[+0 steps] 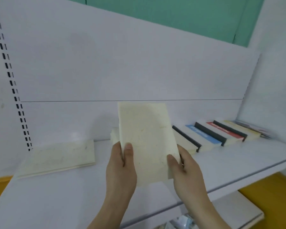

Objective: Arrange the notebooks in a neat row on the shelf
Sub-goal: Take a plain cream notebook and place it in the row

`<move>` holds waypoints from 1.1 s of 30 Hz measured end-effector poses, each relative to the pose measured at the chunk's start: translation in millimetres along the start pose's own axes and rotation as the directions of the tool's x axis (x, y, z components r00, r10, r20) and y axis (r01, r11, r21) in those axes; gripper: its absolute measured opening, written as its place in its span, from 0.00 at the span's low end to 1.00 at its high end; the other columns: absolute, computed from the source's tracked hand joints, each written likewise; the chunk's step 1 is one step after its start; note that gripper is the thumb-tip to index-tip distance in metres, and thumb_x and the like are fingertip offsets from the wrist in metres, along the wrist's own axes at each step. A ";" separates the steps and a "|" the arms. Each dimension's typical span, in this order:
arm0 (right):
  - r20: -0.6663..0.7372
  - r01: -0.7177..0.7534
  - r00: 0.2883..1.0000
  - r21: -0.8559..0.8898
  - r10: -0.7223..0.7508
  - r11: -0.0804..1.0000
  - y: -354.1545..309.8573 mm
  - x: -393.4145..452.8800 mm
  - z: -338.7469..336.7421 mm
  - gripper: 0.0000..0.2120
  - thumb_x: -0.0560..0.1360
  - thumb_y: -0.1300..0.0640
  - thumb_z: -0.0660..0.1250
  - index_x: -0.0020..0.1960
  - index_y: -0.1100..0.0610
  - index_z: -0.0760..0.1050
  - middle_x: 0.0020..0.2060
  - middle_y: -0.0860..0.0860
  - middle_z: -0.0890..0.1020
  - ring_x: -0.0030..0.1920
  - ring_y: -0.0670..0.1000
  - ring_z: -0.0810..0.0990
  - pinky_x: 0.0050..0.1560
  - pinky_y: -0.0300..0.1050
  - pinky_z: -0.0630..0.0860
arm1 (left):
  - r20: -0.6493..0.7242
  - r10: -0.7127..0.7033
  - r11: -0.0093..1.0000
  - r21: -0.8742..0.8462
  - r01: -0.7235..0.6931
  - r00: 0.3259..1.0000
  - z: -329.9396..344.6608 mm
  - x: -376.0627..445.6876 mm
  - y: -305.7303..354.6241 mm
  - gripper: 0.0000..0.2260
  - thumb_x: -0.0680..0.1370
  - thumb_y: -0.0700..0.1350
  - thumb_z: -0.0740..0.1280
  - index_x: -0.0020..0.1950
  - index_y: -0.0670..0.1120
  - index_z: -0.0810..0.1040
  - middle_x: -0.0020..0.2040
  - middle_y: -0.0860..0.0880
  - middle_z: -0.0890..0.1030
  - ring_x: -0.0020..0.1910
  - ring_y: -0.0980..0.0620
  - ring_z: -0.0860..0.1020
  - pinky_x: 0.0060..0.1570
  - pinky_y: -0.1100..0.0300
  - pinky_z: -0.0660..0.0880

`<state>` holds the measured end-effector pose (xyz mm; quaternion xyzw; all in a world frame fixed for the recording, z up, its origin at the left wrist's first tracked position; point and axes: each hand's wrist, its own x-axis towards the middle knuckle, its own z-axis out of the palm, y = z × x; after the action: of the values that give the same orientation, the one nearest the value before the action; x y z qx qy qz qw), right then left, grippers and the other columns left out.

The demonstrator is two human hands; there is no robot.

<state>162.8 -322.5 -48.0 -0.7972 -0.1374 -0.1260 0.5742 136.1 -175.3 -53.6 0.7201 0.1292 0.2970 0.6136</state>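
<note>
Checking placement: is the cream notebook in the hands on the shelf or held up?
Held up. The cream notebook stands upright between left hand and right hand, its lower edge above the shelf.

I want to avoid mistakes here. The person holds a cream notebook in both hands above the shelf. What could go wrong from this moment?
1. The cream notebook is gripped only near its lower corners by the left hand and right hand, so it might bend or slip.
2. The leaning row of notebooks overlaps like tiles; pushing one in could topple or shift it.
3. The flat cream notebook lies apart at the left, so the row may end up uneven.
</note>
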 end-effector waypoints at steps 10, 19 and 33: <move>-0.021 0.073 0.997 -0.215 -0.079 0.974 92.4 83.9 -114.7 0.20 0.80 0.52 0.61 0.71 0.45 0.65 0.61 0.42 0.76 0.59 0.46 0.75 0.59 0.44 0.73 | 0.062 0.156 0.899 0.405 -0.168 0.986 144.6 7.8 13.9 0.17 0.80 0.49 0.64 0.68 0.57 0.67 0.54 0.56 0.79 0.50 0.54 0.78 0.51 0.50 0.79; 0.212 0.210 0.968 -0.394 -0.134 0.895 132.3 166.1 -128.9 0.25 0.80 0.51 0.60 0.76 0.53 0.60 0.68 0.49 0.72 0.67 0.49 0.69 0.57 0.35 0.62 | -0.005 0.084 0.629 0.776 -0.049 0.996 199.6 57.2 -0.3 0.21 0.81 0.56 0.62 0.68 0.44 0.71 0.55 0.45 0.78 0.56 0.44 0.76 0.52 0.52 0.74; 0.389 0.382 0.909 -0.637 -0.149 0.669 170.0 209.1 -94.2 0.26 0.73 0.42 0.36 0.45 0.52 0.70 0.45 0.50 0.81 0.56 0.54 0.74 0.64 0.54 0.68 | -0.004 -0.118 0.416 0.908 0.053 0.993 198.3 108.3 -25.4 0.19 0.81 0.54 0.55 0.58 0.42 0.78 0.57 0.43 0.76 0.57 0.43 0.74 0.57 0.52 0.71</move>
<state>415.1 -447.9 -93.6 -0.9346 -0.2821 -0.1274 0.1753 342.5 -270.3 -62.8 0.9380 0.2867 0.1274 0.1475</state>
